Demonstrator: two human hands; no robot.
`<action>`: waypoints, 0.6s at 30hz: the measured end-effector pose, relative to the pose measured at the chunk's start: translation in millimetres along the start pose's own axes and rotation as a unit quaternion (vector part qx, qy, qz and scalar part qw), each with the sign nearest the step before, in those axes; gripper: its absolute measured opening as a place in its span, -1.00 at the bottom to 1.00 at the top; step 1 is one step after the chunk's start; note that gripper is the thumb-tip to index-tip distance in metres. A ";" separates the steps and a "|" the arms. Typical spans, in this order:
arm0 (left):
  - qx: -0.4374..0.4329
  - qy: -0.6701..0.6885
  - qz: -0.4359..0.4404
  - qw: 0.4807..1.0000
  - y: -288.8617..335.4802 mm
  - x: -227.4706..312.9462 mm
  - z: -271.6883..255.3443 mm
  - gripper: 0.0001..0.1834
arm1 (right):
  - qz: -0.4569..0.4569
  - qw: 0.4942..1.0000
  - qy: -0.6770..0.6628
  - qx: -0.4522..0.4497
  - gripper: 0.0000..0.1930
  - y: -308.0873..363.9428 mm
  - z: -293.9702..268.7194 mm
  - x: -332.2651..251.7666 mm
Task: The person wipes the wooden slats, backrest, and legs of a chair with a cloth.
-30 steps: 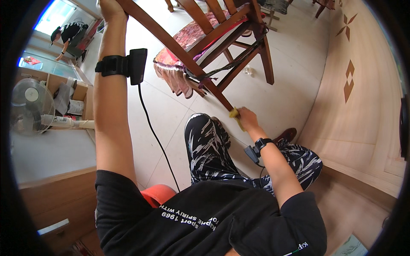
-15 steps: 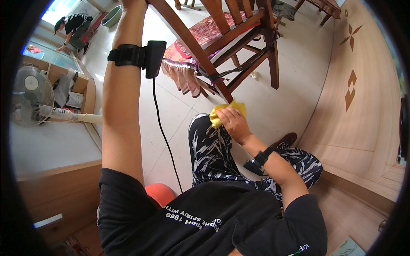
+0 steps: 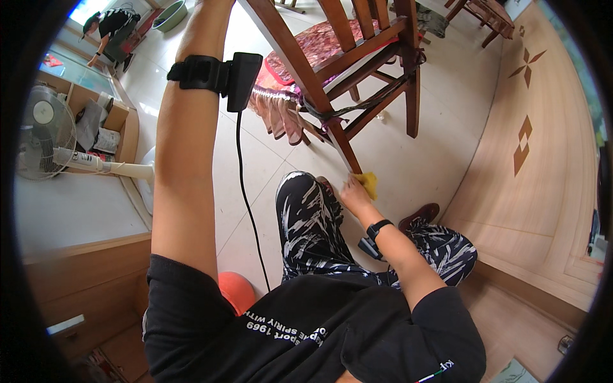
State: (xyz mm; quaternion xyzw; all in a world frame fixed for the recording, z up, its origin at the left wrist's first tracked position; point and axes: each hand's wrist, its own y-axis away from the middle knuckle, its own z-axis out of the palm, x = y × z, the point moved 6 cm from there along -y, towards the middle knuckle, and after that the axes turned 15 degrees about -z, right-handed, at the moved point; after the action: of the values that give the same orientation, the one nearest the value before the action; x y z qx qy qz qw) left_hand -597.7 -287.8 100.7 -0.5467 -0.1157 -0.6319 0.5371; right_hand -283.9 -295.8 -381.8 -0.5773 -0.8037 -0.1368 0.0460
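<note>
A dark brown wooden chair (image 3: 338,143) stands tilted in front of me, its slatted back towards me. Its red patterned seat cushion (image 3: 306,50) has a pinkish ruffled edge (image 3: 276,115), and dark ties (image 3: 364,102) are wound round the frame. Down at the end of the nearest leg, my right hand (image 3: 355,193) is closed on a yellow cloth (image 3: 368,183) pressed against the wood. My left forearm (image 3: 185,166) reaches up past the chair's left side; the hand itself lies beyond the upper edge, so its grip is hidden.
Beside my left arm are a white standing fan (image 3: 45,131) and an open box (image 3: 102,127). A red-orange rounded object (image 3: 236,292) is by my left side. A pale wooden cabinet (image 3: 504,191) runs along the right. Far left, a person (image 3: 112,32) bends near a green basin (image 3: 170,16).
My right hand and the yellow cloth have slid down the chair leg, slightly rightwards, to its end. The view has shifted a little, and the left arm stays raised.
</note>
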 end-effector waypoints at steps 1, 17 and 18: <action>-0.002 0.006 -0.007 1.000 -1.2 0.4 1.9 -0.61 | -0.006 1.000 0.003 -0.013 -0.78 10.8 18.9 -5.6; 0.009 -0.033 -0.037 0.999 -36.6 1.4 -20.2 -0.51 | 0.414 0.658 -0.142 0.612 -0.74 157.2 -126.9 286.6; 0.030 -0.026 -0.056 0.998 -34.4 -18.9 -8.1 -0.51 | 0.425 0.669 -0.066 0.607 -0.73 166.7 -132.1 308.5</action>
State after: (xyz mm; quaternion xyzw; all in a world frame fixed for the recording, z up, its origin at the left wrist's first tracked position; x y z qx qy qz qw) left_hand -633.3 -269.7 97.4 -0.5392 -0.1783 -0.6431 0.5138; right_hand -239.7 -0.2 -155.9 -0.7087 -0.3779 0.4535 0.3863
